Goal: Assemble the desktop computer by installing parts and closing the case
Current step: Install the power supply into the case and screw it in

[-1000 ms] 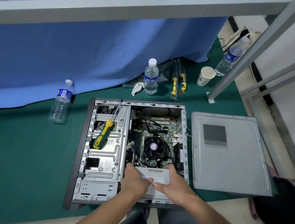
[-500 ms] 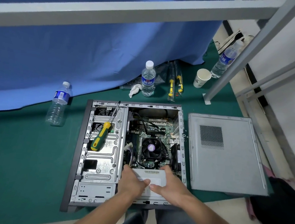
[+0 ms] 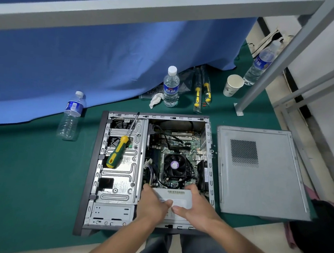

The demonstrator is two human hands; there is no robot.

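A flat grey metal power-supply box (image 3: 176, 197) sits in the 6 o'clock corner of the open grey steel computer case (image 3: 116, 182). The left hand (image 3: 152, 204) and right hand (image 3: 193, 208) each grip it, fingers curled over its far edge, thumbs on top. A green-and-yellow screwdriver (image 3: 118, 151) lies at 10 o'clock; the detached grey side panel (image 3: 262, 175) lies at 3 o'clock.

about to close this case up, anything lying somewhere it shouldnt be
Yes: a green and yellow screwdriver lies loose on the metal drive cage inside the open case. It should come out before the side panel, now flat beside the case, goes on.
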